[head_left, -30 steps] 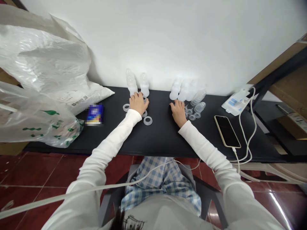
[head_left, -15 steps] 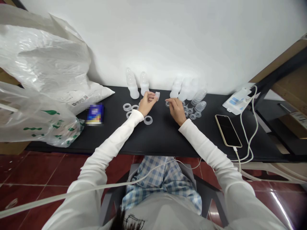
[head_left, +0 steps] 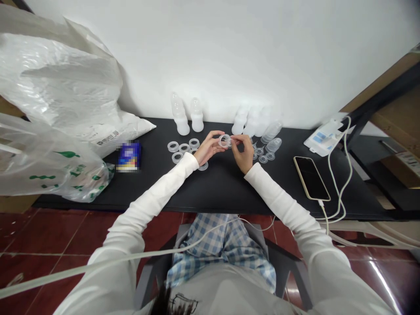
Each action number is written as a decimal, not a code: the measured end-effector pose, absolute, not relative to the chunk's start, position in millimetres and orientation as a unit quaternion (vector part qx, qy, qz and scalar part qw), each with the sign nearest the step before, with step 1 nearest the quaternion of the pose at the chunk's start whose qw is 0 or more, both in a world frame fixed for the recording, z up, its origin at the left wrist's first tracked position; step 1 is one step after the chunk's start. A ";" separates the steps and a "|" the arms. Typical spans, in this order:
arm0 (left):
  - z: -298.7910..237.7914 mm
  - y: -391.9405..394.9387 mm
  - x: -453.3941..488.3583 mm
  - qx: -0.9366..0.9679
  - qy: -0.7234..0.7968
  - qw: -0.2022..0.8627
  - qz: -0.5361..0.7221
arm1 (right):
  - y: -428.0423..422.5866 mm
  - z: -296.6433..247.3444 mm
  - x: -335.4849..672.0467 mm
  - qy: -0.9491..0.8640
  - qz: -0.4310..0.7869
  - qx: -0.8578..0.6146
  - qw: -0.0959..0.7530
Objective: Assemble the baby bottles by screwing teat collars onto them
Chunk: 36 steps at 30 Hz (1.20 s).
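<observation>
My left hand point(head_left: 210, 148) grips a clear plastic bottle collar ring point(head_left: 224, 138), its open side turned toward me. Close against that ring, my right hand point(head_left: 243, 153) pinches a small translucent piece that looks like a bottle teat, mostly hidden by the fingers. Several more collar rings point(head_left: 173, 146) lie on the black table beside and partly behind my left hand. To the right of my right hand are several loose clear teats point(head_left: 263, 159) and clear dome caps point(head_left: 273, 145).
Two capped baby bottles point(head_left: 179, 118) stand by the wall at left, several white bottles point(head_left: 252, 124) at right. A phone point(head_left: 311, 178) on a cable and a white package point(head_left: 324, 138) lie right. Plastic bags point(head_left: 75, 162) and a blue box point(head_left: 129, 156) are left.
My left hand has turned and moved right and slightly down, bringing the collar ring up to the piece in my right hand. The right hand has barely moved.
</observation>
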<state>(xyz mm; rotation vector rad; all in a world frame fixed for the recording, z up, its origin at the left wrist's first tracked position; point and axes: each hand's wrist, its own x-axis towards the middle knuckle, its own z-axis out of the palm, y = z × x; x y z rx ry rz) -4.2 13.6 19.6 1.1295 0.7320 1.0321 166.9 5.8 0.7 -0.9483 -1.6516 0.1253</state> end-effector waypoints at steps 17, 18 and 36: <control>9.7 9.2 4.9 0.480 0.329 0.662 0.473 | 13.6 -15.2 163.2 -0.667 0.156 -0.464 0.562; 9.4 9.2 5.3 0.480 0.328 0.661 0.474 | 13.0 -14.0 163.3 -0.669 0.169 -0.461 0.558; 4.0 13.0 -1.0 0.612 0.441 0.459 0.470 | 15.6 -16.7 164.6 -0.645 0.342 -0.427 0.533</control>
